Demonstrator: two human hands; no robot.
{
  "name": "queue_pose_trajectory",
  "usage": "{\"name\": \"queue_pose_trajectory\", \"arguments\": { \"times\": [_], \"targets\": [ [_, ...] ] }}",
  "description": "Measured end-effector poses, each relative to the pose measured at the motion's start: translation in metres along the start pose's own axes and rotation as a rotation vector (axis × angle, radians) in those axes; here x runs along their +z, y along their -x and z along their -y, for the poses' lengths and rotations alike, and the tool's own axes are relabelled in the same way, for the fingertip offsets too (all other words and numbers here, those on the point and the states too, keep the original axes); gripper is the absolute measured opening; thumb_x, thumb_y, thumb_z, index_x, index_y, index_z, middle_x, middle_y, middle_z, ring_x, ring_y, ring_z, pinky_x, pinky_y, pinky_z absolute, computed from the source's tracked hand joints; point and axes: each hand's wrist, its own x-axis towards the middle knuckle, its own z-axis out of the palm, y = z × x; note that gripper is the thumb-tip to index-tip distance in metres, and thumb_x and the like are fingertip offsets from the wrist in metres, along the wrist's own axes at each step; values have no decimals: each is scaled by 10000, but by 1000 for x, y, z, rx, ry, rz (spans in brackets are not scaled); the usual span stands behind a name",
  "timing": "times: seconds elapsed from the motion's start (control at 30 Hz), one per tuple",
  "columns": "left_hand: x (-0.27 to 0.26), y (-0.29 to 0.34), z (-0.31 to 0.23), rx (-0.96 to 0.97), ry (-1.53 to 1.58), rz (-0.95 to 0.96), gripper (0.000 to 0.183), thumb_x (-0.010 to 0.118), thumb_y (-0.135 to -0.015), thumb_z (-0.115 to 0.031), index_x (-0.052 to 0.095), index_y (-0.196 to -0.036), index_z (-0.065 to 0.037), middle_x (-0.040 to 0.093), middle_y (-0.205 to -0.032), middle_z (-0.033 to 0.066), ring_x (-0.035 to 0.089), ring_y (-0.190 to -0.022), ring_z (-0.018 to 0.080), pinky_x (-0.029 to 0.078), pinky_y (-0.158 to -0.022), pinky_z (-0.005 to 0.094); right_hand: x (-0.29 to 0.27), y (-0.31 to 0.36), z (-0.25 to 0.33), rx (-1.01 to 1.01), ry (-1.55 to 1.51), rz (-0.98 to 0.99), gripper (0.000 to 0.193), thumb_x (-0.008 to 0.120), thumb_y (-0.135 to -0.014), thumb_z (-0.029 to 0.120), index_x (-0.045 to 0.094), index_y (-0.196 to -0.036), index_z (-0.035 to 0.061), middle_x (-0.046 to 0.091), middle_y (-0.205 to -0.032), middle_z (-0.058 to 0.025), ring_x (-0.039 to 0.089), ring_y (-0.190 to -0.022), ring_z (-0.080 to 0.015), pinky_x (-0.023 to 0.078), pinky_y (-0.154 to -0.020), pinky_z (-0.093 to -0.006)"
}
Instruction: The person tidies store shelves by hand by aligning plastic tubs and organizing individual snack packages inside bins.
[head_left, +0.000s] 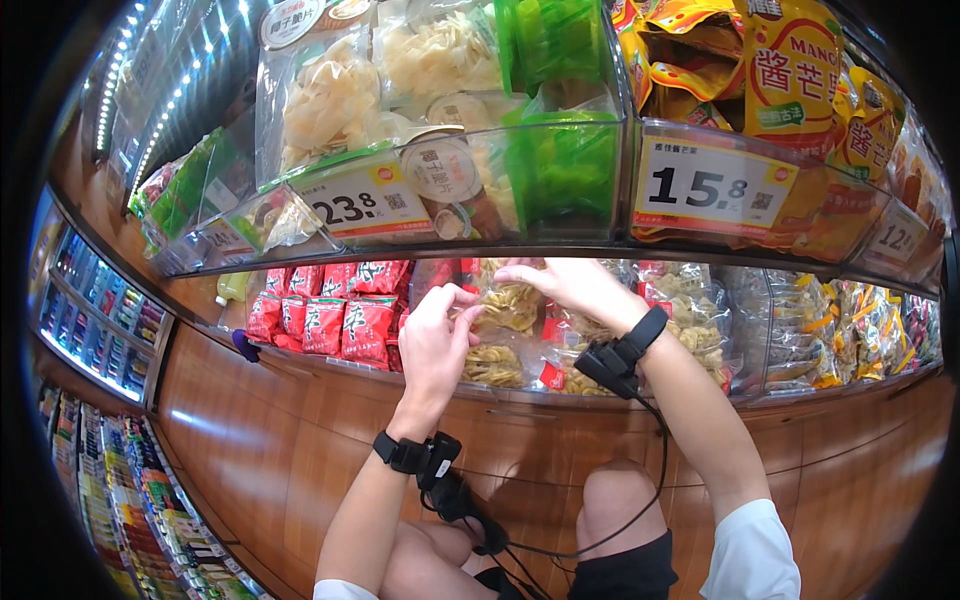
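Both my hands are in the lower shelf compartment, at clear bags of yellowish dried slices. My left hand (435,335) has its fingers curled in, with thumb and forefinger close together at the left edge of a bag (510,305). What they pinch, if anything, is too small to make out. My right hand (575,288) reaches over that bag from the right, its thumb stretched out to the left. The upper shelf's edge hides part of its fingers. More bags of slices (492,366) lie below, in front of my hands.
Red packets (365,330) stand left of my hands, and further clear bags (695,325) lie to the right. Overhead juts an upper shelf with a clear front (560,190), holding bagged snacks and yellow pouches (795,70). A cable (655,480) hangs from my right wrist strap (645,335).
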Motion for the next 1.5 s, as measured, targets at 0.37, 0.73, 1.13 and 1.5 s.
{"name": "queue_pose_trajectory", "arguments": {
  "times": [0.37, 0.73, 1.13, 1.5],
  "targets": [
    [7, 2, 1, 29, 57, -108, 95, 695, -979, 7, 680, -1072, 22, 714, -993, 95, 759, -718, 168, 582, -628, 274, -2, -2, -25, 96, -309, 241, 394, 747, -971, 372, 757, -1299, 156, 753, -1279, -36, 661, -1220, -156, 470, -1094, -316],
    [7, 5, -8, 135, -151, -200, 197, 761, -960, -173, 730, -1132, -82, 679, -1312, 94, 689, -614, 172, 542, -601, 316, -1, 1, -17, 147, -90, 163, 327, 616, -1032, 335, 751, -1321, 259, 760, -1301, -3, 710, -1170, -140, 511, -1025, -271],
    [16, 7, 2, 200, -144, -146, 332, 741, -977, -149, 710, -1300, -79, 799, -1091, 118, 666, -544, 145, 536, -590, 294, 7, 5, -26, -53, -19, 136, 284, 599, -1029, 114, 769, -1254, 155, 772, -1246, -32, 723, -1157, -175, 551, -1005, -299],
    [14, 13, 4, 142, -60, -119, 213, 788, -938, -112, 671, -1094, -28, 739, -887, 100, 729, -613, 163, 527, -575, 293, 20, 5, -29, -272, 7, 85, 211, 722, -959, 136, 801, -1154, 125, 783, -1111, -127, 745, -1046, -282, 583, -903, -360]
  ]
}}
